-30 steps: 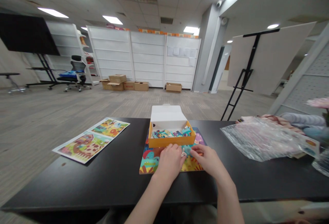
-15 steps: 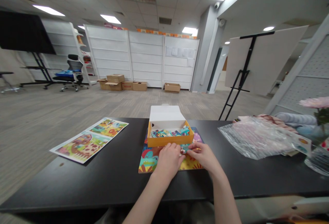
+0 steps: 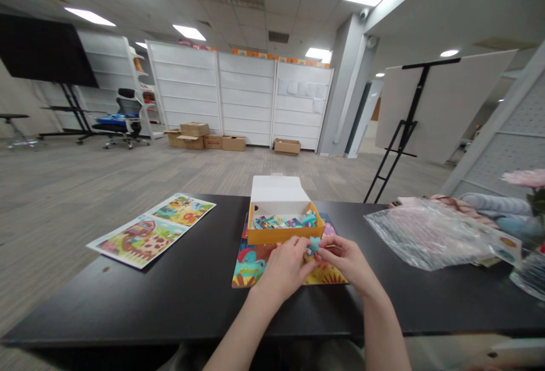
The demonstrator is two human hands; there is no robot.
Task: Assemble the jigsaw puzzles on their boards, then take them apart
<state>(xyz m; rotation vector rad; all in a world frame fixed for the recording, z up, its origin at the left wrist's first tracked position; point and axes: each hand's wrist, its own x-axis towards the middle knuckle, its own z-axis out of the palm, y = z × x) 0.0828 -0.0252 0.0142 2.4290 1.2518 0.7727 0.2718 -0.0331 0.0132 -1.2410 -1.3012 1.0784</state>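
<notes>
Between my fingertips is a small teal jigsaw puzzle piece point(image 3: 314, 244). My right hand point(image 3: 343, 253) pinches it from the right, thumb and fingers together. My left hand point(image 3: 288, 263) reaches to its left edge with bent fingers; whether it grips the piece or something beneath is hidden. Both hands are above a colourful picture board point(image 3: 249, 266) lying on the black table. Just beyond them, an orange box point(image 3: 283, 236) with its white lid folded back rests on the board. Inside it are several loose puzzle pieces point(image 3: 272, 221), mostly teal.
Left on the black table point(image 3: 183, 297) lies a printed picture sheet point(image 3: 149, 232). To the right are a clear plastic bag point(image 3: 426, 234), rolled cloths point(image 3: 494, 203) and a pink flower point(image 3: 525, 178). Cardboard boxes point(image 3: 191, 135) sit on the floor by white shelving.
The teal piece has come up into clearer view between my hands. My left hand has shifted slightly right, its fingers closer to the piece. The whole view has moved a little.
</notes>
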